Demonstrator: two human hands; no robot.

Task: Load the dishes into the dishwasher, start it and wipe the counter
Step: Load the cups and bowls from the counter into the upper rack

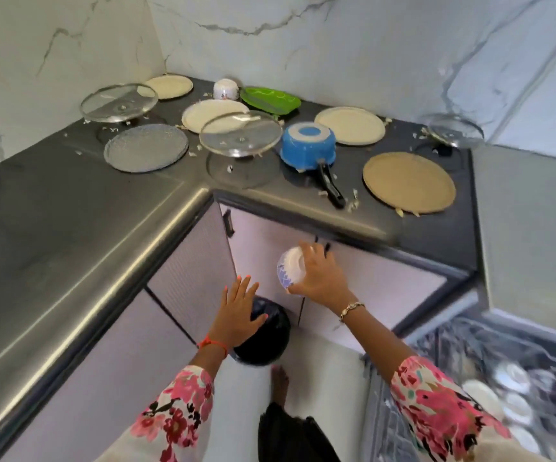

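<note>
My right hand [320, 278] grips a small white bowl with a blue pattern [290, 270], tilted on its side in front of the lower cabinet doors. My left hand [240, 311] hangs open with fingers spread, above a black bin [266, 341] on the floor. The dishwasher's pulled-out rack [503, 388] at the lower right holds several white dishes. On the dark counter [70, 201] lie several plates, two glass lids [240, 133] [118, 101], an upturned blue saucepan [308, 146], a green tray [270, 100] and a white cup [226, 89].
Food scraps are scattered over the counter round the dishes. A third glass lid [455, 130] sits at the far right of the counter. Marble walls close the corner. My bare foot [280, 381] stands on the white floor beside the bin.
</note>
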